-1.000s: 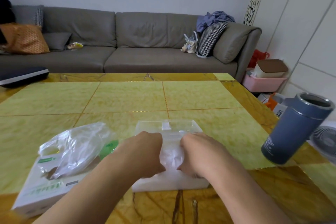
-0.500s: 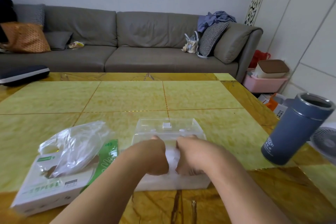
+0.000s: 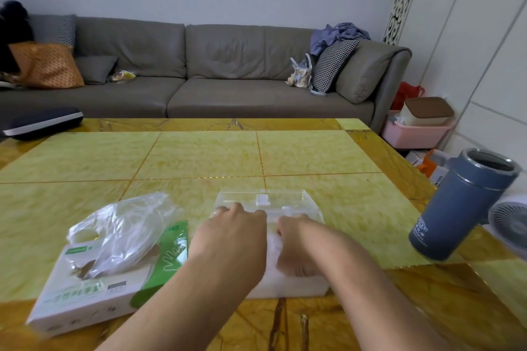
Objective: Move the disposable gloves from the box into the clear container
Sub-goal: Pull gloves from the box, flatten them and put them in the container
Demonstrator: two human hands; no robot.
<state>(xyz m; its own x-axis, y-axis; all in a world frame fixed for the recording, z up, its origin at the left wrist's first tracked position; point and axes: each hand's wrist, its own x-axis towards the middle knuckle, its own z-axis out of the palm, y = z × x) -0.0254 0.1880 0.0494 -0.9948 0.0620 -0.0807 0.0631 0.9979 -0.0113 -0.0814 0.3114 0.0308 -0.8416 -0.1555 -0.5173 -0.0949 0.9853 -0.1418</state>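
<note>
The clear container (image 3: 302, 199) lies on the table in front of me, packed with white disposable gloves (image 3: 271, 245). Both my hands are inside it. My left hand (image 3: 232, 236) reaches forward over the gloves, with its fingers bent down at the container's far left corner and their tips hidden. My right hand (image 3: 299, 245) is curled round the gloves at the right, thumb underneath. The white and green glove box (image 3: 94, 293) lies to the left, and a crumpled clear glove (image 3: 122, 231) sticks out of its opening.
A blue insulated cup (image 3: 462, 205) stands near the table's right edge, with a small fan (image 3: 510, 225) beyond it. The yellow-green table (image 3: 199, 159) stretches ahead to a grey sofa (image 3: 228, 65). A dark flat case (image 3: 42, 122) lies at the far left.
Both hands have slid forward, deeper into the container. The left hand has reached toward the far left corner. The glove wad between them sits lower. The box has not moved.
</note>
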